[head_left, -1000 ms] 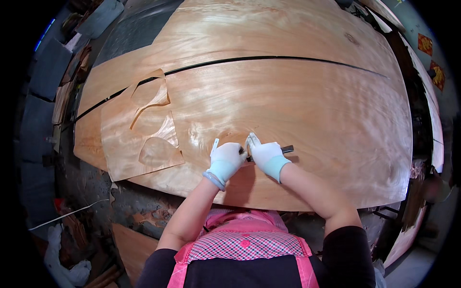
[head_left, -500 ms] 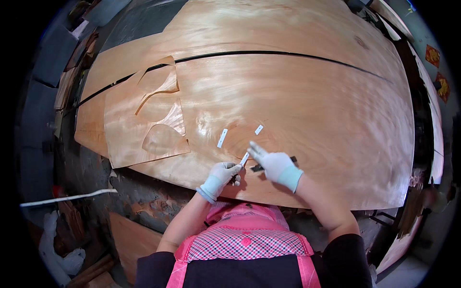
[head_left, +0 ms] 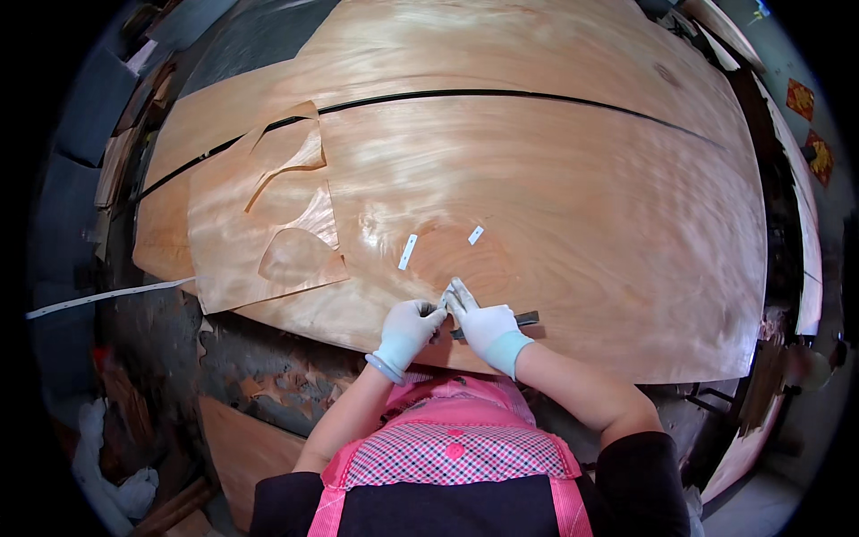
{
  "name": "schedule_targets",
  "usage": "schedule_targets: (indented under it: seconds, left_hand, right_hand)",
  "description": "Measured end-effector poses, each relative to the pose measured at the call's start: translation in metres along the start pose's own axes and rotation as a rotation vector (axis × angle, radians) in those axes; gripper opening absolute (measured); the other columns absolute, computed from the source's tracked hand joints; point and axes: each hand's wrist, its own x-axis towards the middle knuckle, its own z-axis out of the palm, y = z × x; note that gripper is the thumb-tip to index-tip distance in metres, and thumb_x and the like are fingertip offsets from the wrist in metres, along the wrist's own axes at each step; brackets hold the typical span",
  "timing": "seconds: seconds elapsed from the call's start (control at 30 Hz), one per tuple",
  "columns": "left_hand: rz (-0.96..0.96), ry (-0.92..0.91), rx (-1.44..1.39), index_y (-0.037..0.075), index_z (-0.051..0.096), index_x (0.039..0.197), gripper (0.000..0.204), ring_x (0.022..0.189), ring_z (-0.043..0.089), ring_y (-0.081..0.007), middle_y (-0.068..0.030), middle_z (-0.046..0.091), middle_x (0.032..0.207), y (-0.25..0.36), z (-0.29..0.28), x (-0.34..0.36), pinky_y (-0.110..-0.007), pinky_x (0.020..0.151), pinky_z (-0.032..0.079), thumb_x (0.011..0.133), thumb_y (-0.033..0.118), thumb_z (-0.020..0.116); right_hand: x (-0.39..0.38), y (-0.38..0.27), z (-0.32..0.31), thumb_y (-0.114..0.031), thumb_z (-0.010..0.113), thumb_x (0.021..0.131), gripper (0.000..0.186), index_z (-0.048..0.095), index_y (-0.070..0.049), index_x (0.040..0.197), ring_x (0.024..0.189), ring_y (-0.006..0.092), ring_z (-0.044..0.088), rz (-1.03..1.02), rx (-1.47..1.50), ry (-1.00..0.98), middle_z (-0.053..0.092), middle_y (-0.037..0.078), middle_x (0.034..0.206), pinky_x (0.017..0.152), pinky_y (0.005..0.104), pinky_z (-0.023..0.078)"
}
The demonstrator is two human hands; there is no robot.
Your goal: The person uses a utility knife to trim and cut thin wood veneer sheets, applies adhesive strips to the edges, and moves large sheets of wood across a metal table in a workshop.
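My left hand, in a white glove with a pale blue cuff, is closed in a pinch at the near edge of an oval patch in the large wood veneer sheet. A short white tape strip shows at its fingertips, mostly covered by the fingers. Beside it, my gloved right hand presses two straight fingers down by the strip. Its other fingers are curled round a dark flat tool under the palm. Two more tape pieces, one longer and one short, lie across the patch's far edge.
A veneer offcut with curved cut-outs lies on the left of the sheet. A dark gap runs across behind. At far left, a long dotted white tape reaches the sheet's edge. Veneer scraps litter the space below.
My right hand has come down and left, its fingers now against the strip beside my left hand. The long tape at far left has shifted upward in view.
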Motion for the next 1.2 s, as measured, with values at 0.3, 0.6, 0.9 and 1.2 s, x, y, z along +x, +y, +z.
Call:
schedule_targets:
  seconds: [0.3,0.6,0.9,1.2]
  left_hand:
    - [0.113,0.219,0.185,-0.001,0.074,0.097,0.028,0.063,0.065,-0.0122,-0.0048,0.068,0.070,0.042,-0.038,0.011,-0.029,0.060,0.052,0.096,0.026,0.068]
    - [-0.027,-0.238,-0.240,-0.001,0.069,0.096,0.024,0.055,0.060,-0.0129,-0.0047,0.063,0.068,0.075,0.065,0.056,-0.029,0.050,0.048,0.103,0.019,0.058]
    - [0.112,-0.292,0.513,0.000,0.070,0.082,0.042,0.051,0.063,-0.0144,-0.0065,0.064,0.058,0.085,0.045,0.021,-0.029,0.050,0.048,0.100,0.036,0.060]
    - [-0.074,0.452,-0.558,0.001,0.068,0.106,0.024,0.057,0.063,-0.0144,-0.0068,0.068,0.077,-0.096,-0.069,-0.072,-0.028,0.051,0.051,0.103,0.023,0.058]
  right_hand:
    - [-0.012,0.018,-0.013,-0.016,0.063,0.086,0.071,0.040,-0.013,0.154,0.087,0.0344,0.073,-0.118,0.254,0.019,0.026,0.011,0.166,0.074,0.0466,0.058]
    - [-0.062,0.085,-0.003,-0.002,0.053,0.083,0.056,0.060,-0.012,0.137,0.115,0.0291,0.066,0.190,0.542,0.456,0.064,0.011,0.134,0.095,0.0402,0.054]
    - [-0.045,0.089,-0.023,-0.022,0.065,0.090,0.067,0.043,-0.027,0.153,0.097,0.0330,0.073,0.012,0.129,-0.006,0.029,0.018,0.164,0.079,0.0437,0.059]
    - [-0.028,0.073,-0.029,-0.001,0.060,0.082,0.057,0.060,-0.014,0.138,0.114,0.0382,0.066,-0.052,0.642,0.434,0.054,0.025,0.143,0.095,0.0428,0.055]
